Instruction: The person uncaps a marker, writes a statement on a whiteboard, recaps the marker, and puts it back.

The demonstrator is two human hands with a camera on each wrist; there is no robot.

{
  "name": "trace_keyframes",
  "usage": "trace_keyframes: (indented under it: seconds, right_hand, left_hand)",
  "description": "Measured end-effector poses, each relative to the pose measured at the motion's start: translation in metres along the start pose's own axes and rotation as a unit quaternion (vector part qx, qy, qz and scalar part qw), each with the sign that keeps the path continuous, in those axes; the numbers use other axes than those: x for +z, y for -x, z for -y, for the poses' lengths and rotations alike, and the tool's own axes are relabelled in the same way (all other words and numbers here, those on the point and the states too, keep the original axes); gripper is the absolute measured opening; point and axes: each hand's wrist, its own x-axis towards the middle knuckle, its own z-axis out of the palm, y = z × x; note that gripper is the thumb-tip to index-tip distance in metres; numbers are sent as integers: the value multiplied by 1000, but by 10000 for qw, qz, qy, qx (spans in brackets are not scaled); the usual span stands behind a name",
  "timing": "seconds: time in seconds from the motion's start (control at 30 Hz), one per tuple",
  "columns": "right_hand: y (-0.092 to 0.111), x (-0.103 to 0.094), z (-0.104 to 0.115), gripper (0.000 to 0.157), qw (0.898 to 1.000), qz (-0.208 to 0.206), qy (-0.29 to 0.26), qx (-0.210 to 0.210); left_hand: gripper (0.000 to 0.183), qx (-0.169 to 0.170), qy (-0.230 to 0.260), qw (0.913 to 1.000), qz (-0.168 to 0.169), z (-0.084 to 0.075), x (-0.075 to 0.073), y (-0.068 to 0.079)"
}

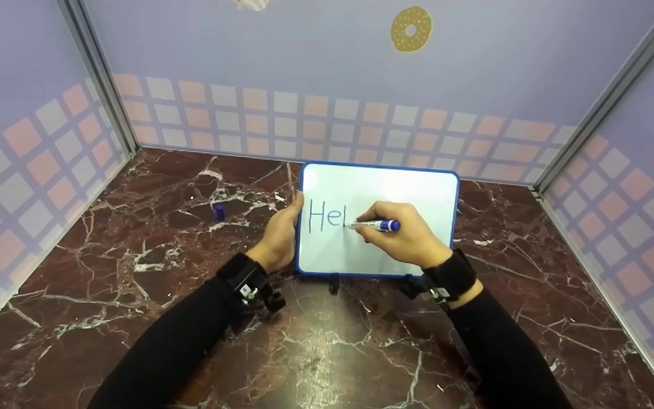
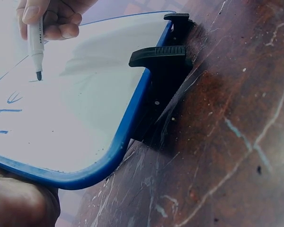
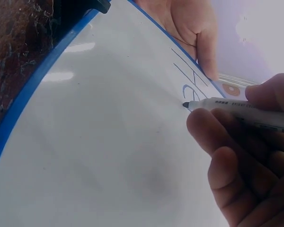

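Note:
A small whiteboard (image 1: pixel 384 184) with a blue rim leans back on a black stand (image 2: pixel 165 90), whose hooks catch its lower edge. My left hand (image 1: pixel 279 236) grips its left edge, thumb along the rim and the other fingers partly hidden behind. My right hand (image 1: pixel 406 233) pinches a white marker (image 1: pixel 377 225) with a blue end. In the right wrist view the marker's dark tip (image 3: pixel 185 105) is right at the board surface. Blue handwriting (image 1: pixel 325 216) on the board's left side reads "Hel", the tip being at the foot of the "l".
A blue marker cap (image 1: pixel 219 212) stands on the dark red marbled table (image 1: pixel 134 318), left of the board. Patterned wall panels (image 1: pixel 236 51) enclose the table at the back and both sides, with metal posts (image 1: pixel 103 74) at the corners.

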Motion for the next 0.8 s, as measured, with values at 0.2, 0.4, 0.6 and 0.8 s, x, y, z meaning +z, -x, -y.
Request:
trace_keyframes:
  seconds: [0.2,0.4,0.6,0.8]
  right_hand:
    - [0,-1,2,5,9997,121,-106,179]
    - [0,-2,3,4,9992,154,-158,345]
    - [1,-3,4,4,9987,159,-128,467]
    - [1,-3,5,5,9986,161,-116,494]
  left_hand:
    - [64,42,-68,10000,18,1,-1,0]
    - [64,62,-11,10000,22,2,0,0]
    - [65,65,-33,10000,48,2,-1,-1]
    - [64,78,-12,10000,14,2,-1,0]
